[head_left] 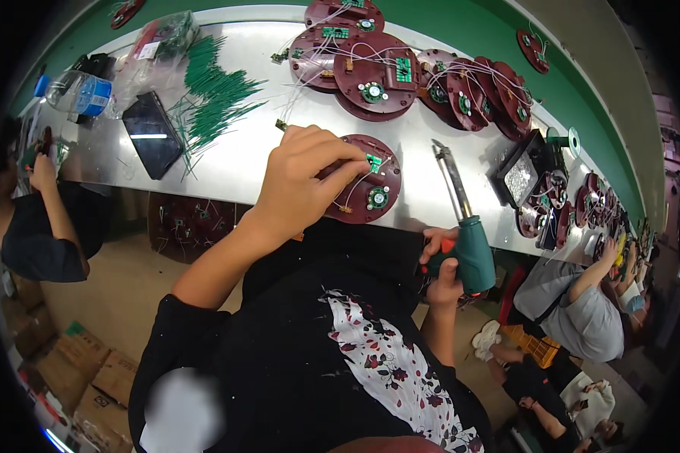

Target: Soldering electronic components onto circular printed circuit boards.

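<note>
Floral cloth shirt (pixel 400 362) lies nearest, then hands (pixel 306 170) (pixel 443 279), pistol-shaped iron (pixel 472 260), round disc (pixel 359 198).

Head-worn, the one wide fisheye view looks steeply down from close above the hands (pixel 302 170), taking in the worktop (pixel 230 162) toward twelve o'clock and the black shirt (pixel 276 370) at six.

Assembly workshop: metal bench (pixel 230 162), stacked circuit discs (pixel 364 66), soldering gun (pixel 473 253), co-workers (pixel 578 306)

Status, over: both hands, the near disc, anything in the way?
Left hand at green board on near maroon disc. Right hand gripping green soldering gun, tip off the disc. Disc stack close beyond it.
</note>
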